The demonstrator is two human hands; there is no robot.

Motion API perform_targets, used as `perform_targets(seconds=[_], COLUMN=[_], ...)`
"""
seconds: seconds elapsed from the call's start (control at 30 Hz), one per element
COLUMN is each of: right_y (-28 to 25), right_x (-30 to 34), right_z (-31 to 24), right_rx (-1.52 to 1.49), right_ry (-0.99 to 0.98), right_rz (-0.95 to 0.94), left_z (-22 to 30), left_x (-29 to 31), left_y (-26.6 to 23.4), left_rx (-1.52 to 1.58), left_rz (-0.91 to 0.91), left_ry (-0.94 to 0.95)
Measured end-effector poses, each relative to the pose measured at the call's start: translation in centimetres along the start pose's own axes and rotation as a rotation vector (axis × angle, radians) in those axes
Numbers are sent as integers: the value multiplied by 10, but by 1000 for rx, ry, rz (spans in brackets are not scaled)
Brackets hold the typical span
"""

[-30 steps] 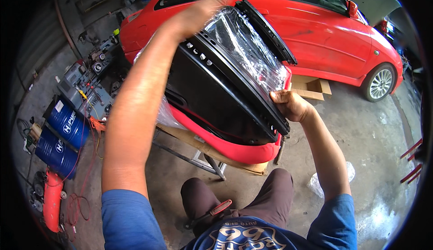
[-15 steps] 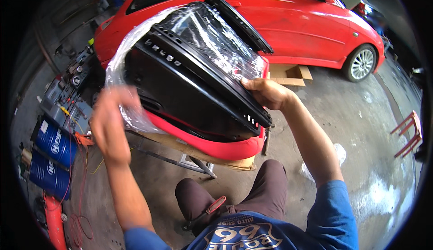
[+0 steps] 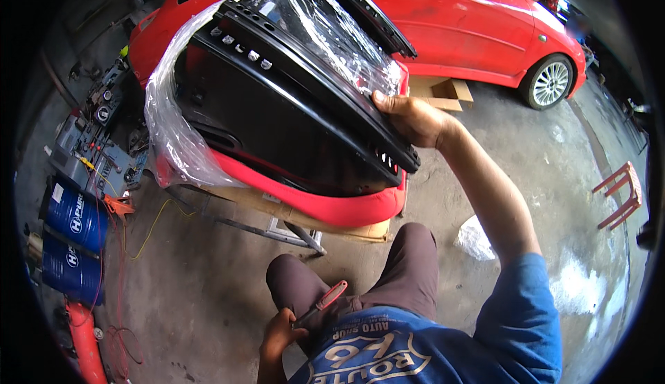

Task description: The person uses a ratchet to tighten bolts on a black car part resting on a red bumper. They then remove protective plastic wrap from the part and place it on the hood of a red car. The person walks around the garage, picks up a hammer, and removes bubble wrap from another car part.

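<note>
Currently the near black rail point(image 3: 305, 72) is held at its lower right end by the right hand point(image 3: 415, 121): thumb laid on top, fingers mostly hidden behind the edge, grip narrow. Rail is seated lengthwise along a black panel point(image 3: 263, 128), a row of small slots being shown near each end. Panel is bordered along its near side by red padding point(image 3: 305, 200). Far black rail point(image 3: 364, 13) is set beyond, slanted the same way, well apart from both hands. Clear plastic wrap point(image 3: 183, 135) is draped over the left edge and also spread between the two rails. Whole piece is propped on cardboard point(image 3: 377, 231), carried by a metal stand point(image 3: 305, 238) in front of the knees

Left hand point(image 3: 280, 332) is kept low at the lap, fingers curled at the dark lower end of a red-handled tool point(image 3: 332, 297); whether it is fully gripped cannot be told, fingertips being partly hidden. Tool is slanted across the thigh, red handle pointed up and right

Around: red car point(image 3: 450, 31) parked behind, open cardboard box point(image 3: 454, 93) beside it on the floor, crumpled clear plastic point(image 3: 476, 238) near the right forearm, red stool point(image 3: 620, 197) at far right, blue drums point(image 3: 76, 211) stacked at left
</note>
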State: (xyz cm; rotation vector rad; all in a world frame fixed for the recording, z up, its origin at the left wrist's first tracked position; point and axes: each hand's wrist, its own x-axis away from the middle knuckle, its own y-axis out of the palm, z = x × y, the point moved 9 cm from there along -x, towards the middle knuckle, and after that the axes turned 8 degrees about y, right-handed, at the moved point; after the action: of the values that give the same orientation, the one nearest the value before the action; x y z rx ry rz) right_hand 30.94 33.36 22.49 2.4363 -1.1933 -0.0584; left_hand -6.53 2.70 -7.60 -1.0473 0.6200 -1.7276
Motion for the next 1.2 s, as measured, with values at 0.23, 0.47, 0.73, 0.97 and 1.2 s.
perform_targets(seconds=[0.23,0.47,0.73,0.97,1.2], right_y=[-11,-15,-21,-27,-24], right_x=[-2,-7,-14,-14,-16], right_z=[-2,-1,4,6,6], right_rx=[-79,118,-33,-36,-40], right_ry=[-18,3,-17,-19,-13], right_rz=[-179,-131,-210,-181,-216], left_z=[13,56,215,331,362], left_x=[-1,34,73,60,29], left_y=[-12,-52,-298,-428,-452], left_rx=[78,751,953,547,402], left_rz=[-71,-22,658,864,696], left_ry=[-21,-22,816,812,680])
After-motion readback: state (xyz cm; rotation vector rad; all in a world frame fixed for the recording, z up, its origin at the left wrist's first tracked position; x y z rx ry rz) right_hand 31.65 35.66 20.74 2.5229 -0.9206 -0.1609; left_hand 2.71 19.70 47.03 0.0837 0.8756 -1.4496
